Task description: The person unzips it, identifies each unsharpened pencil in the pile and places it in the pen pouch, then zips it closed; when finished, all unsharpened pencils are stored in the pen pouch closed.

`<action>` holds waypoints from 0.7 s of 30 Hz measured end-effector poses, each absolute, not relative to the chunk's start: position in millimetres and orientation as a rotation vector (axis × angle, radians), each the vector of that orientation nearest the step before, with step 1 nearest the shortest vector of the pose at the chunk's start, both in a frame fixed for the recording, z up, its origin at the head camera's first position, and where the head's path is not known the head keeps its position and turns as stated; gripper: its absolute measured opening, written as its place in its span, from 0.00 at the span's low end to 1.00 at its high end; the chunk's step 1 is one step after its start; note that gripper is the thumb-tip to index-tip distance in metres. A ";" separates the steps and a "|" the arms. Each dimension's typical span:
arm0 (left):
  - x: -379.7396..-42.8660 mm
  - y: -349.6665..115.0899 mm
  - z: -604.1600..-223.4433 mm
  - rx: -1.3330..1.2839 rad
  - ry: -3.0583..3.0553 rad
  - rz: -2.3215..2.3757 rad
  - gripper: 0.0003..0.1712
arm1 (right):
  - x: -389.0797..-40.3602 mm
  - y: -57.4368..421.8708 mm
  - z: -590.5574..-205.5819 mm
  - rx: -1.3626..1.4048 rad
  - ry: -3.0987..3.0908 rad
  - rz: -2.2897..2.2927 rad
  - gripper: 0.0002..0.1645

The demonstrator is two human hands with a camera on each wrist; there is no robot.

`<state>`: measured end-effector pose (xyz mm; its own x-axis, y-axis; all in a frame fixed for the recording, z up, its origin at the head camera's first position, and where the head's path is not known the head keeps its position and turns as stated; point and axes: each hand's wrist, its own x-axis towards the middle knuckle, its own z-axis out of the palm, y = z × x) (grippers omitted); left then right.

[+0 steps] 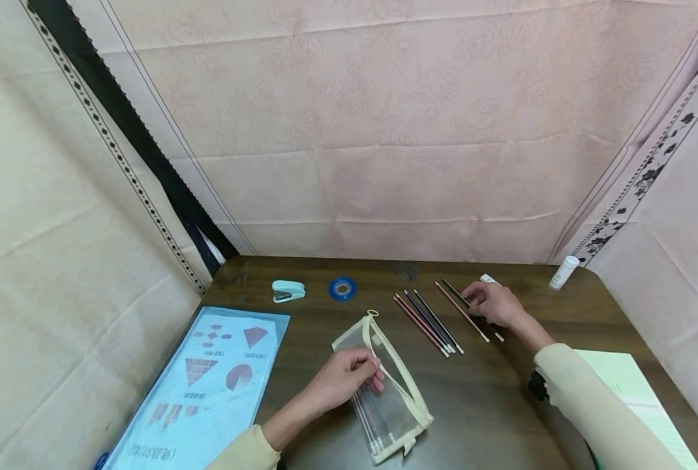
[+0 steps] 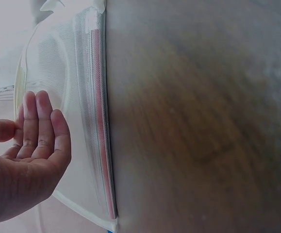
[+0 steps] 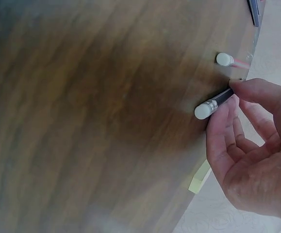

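My left hand (image 1: 346, 378) pinches the cream edge of a see-through mesh pencil case (image 1: 404, 427) between thumb and forefinger. Several pencils (image 1: 372, 427) show inside the case, with a red one (image 2: 99, 97) along its lower side in the left wrist view. Over on the right, my right hand (image 1: 494, 304) pinches a black pencil (image 3: 221, 98) with a white eraser end. That pencil lies low over the table; whether it still touches cannot be told. Beside it rests a reddish pencil (image 1: 462, 311). Several red, blue and black pencils (image 1: 422, 326) lie side by side between the hands.
A blue-covered sheet with charts (image 1: 208, 378) lies at left. Behind are a light-blue stapler (image 1: 288, 290), a blue tape roll (image 1: 342, 288) and a white eraser (image 1: 490, 279). A white glue stick (image 1: 563, 273) stands at far right, pale green paper (image 1: 648, 391) nearer.
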<state>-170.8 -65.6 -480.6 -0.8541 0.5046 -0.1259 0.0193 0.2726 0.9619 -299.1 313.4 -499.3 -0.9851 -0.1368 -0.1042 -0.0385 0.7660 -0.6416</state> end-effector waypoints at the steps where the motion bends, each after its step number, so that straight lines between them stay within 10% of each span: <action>1: -170.7 -65.7 -480.6 0.474 2.137 1.610 0.16 | -299.0 313.4 -499.2 -0.134 2.816 -1.018 0.18; 21: -171.9 -66.3 -483.7 0.498 2.123 1.646 0.17 | -285.1 301.6 -485.8 -0.177 3.066 -0.904 0.21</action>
